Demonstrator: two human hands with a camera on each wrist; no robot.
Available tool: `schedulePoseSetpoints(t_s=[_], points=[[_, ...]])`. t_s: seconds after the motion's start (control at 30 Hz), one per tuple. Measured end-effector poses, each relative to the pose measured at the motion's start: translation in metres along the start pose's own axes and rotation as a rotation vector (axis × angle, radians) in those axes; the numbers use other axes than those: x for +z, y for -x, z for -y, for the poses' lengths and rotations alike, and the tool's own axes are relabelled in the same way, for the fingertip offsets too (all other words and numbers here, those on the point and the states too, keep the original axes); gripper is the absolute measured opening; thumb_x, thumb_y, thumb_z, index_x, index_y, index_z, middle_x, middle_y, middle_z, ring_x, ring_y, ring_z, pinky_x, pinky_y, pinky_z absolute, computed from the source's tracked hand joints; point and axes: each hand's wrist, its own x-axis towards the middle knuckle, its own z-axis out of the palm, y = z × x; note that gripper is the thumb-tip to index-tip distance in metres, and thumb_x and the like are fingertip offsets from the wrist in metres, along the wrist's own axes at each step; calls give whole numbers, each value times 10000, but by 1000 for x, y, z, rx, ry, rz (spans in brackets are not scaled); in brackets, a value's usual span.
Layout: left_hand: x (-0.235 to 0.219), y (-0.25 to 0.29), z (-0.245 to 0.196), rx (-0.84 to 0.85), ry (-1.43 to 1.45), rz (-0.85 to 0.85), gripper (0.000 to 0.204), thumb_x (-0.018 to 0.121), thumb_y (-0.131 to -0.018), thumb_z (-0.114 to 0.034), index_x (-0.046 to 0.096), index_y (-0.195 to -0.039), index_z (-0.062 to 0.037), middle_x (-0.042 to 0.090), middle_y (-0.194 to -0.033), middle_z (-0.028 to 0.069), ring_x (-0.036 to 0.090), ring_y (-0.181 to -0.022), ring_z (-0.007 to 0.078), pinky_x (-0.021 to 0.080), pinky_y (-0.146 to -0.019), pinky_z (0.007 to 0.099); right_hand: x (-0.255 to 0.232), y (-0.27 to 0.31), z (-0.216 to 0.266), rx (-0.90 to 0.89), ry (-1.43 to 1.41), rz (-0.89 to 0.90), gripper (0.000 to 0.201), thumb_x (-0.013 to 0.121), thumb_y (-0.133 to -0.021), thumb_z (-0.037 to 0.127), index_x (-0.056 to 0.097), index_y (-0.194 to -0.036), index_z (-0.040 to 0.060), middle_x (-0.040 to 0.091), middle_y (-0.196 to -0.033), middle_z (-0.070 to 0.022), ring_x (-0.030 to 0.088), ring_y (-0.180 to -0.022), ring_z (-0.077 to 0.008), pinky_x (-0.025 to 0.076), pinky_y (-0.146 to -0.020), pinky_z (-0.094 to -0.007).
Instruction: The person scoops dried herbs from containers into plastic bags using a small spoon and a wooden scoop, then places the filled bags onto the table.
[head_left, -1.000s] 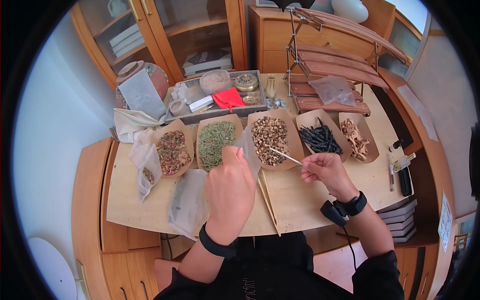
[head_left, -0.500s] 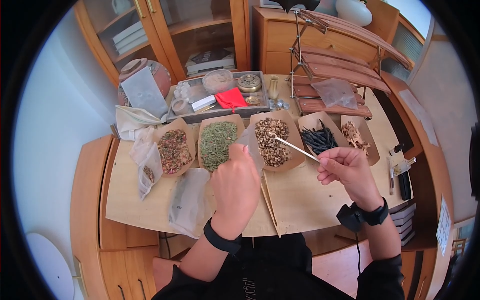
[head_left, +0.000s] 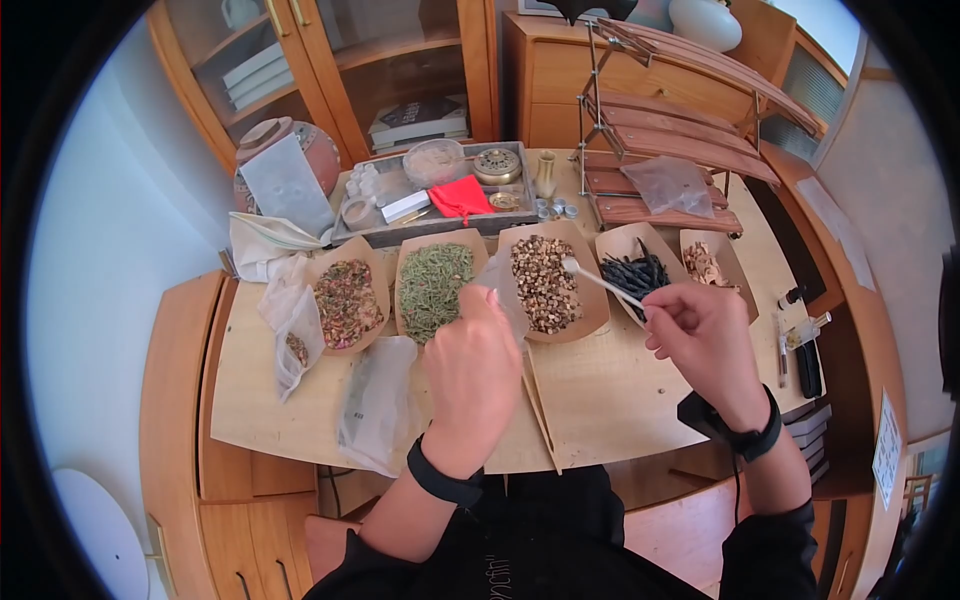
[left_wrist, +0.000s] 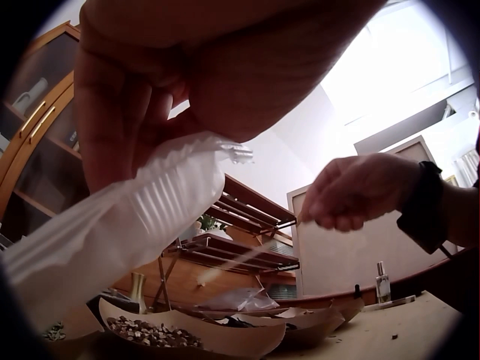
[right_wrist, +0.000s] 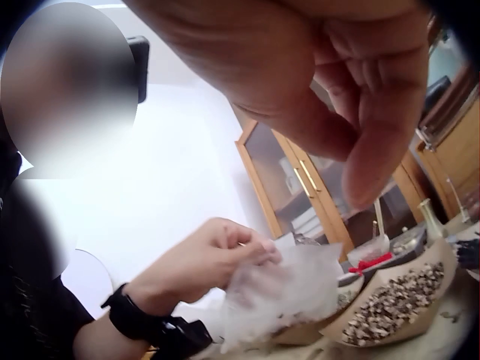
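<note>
My left hand grips a translucent bag at its top, above the table between two paper trays. My right hand pinches the end of a thin pale spoon between thumb and fingertips. The spoon's small bowl points left, over the right side of a paper tray of chopped brown and cream pieces. The spoon's shaft overlaps the tray of dark strips in the head view. In the right wrist view, the bag hangs below the left fingers.
Left of centre lie trays of green herb and dried petals. Pale shavings fill the far right tray. A flat bag and wooden tongs lie near the front edge. Behind stand a grey tray and a folding rack.
My right hand has moved right with the spoon, whose bowl has gone from over the chopped pieces to the tray's right side. The left hand keeps its hold on the bag, shifted slightly right.
</note>
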Motion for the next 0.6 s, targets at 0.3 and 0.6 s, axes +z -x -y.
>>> schedulePoseSetpoints(t_s=[0.3,0.6], points=[[0,0,2,60,-16,9,165,476,-956,-147,523,-900,1,588,-576,206,615,-557,398,472,-484,479,26,-15,-54,211,-76,183,107,597,-837,5,645,-862,-88,660,-706,-101,665,-591,-147,544,-532,-247],[-2,0,1,-10,26,29,121,518,-930,-94,569,-882,5,585,-624,224,602,-583,404,444,-507,476,47,-16,-86,391,-507,214,121,612,-903,37,632,-974,-59,663,-803,-105,663,-663,-157,568,-604,-259]])
